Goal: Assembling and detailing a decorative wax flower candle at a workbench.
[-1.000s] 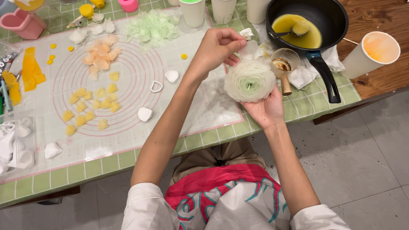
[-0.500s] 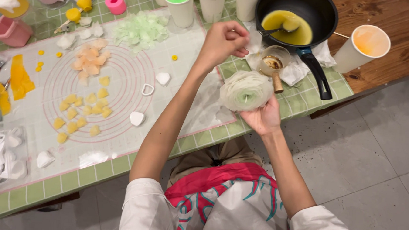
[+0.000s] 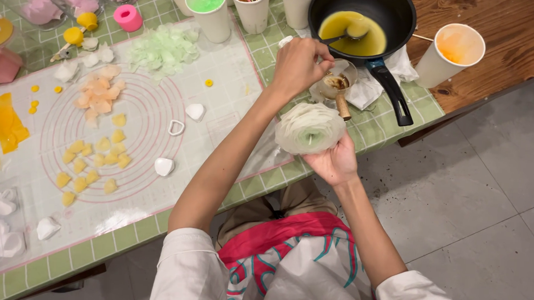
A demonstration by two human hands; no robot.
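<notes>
Right now the right hand (image 3: 334, 162) cups a pale white-green layered flower (image 3: 309, 129) from beneath, at about 4 o'clock from the middle of the view; its grip is closed around the underside of the flower, which sits just over the near edge of the tabletop (image 3: 153, 232). The left hand (image 3: 299, 63) reaches across to 1 o'clock, fingers pinched together above a small glass dish (image 3: 334, 86) holding brownish liquid; whether something thin is caught between the fingertips cannot be told. A wooden-handled tool (image 3: 342, 105) leans out of that dish toward the flower.

Just beyond the dish, at 12 to 1 o'clock, stands a black pan (image 3: 402, 17) with yellow liquid and a spoon (image 3: 346, 33) in it, its handle pointing toward 4 o'clock over a white cloth (image 3: 367, 91). A paper cup with orange residue (image 3: 452, 53) stands at 2 o'clock on a brown wooden surface. More cups line the far edge, one filled with green (image 3: 209, 7).

At 9 to 10 o'clock lies a translucent mat (image 3: 222, 68) printed with pink circles. On it rest yellow petal pieces (image 3: 93, 159), peach petals (image 3: 99, 95), pale green petals (image 3: 163, 47) and white heart-shaped pieces (image 3: 164, 166), with a heart-shaped cutter (image 3: 176, 127) between them.
</notes>
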